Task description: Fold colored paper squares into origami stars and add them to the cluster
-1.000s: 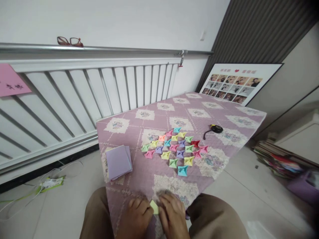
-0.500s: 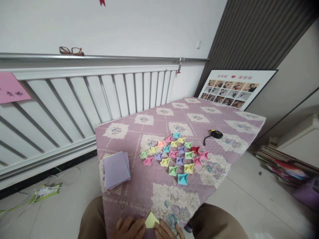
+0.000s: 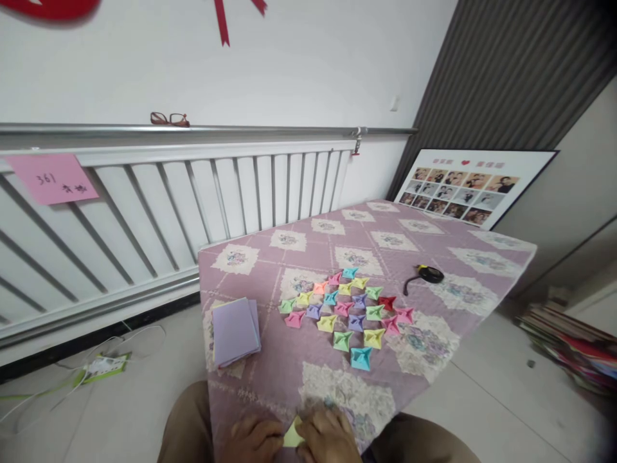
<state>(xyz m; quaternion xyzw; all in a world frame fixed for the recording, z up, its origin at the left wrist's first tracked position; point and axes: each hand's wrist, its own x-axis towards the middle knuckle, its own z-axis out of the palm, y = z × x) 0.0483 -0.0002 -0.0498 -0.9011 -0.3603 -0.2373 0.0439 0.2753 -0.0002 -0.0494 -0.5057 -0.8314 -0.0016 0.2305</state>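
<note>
Near the table's front edge lies a small piece of folded yellow paper (image 3: 292, 435), partly hidden by fingers. My left hand (image 3: 254, 440) holds its left side down with curled fingers. Over the right side and upper part of the paper is my right hand (image 3: 328, 432), slightly blurred, its fingers bent and pressing on the sheet. Beyond the hands stand several small folded paper boats in rows, a blue paper boat (image 3: 360, 359) being the closest. To the left rests a stack of coloured paper (image 3: 235, 333) with a purple sheet on top.
A black and yellow tape measure (image 3: 430, 274) lies on the flowered tablecloth (image 3: 270, 386) at the right. A white radiator (image 3: 241, 186) runs behind the table, with glasses (image 3: 169, 119) on the pipe above. A photo board (image 3: 475, 186) leans at the far end.
My right hand has moved up and over the yellow paper, covering more of it. My left hand stays at the paper's left side. The camera view has shifted, showing more wall.
</note>
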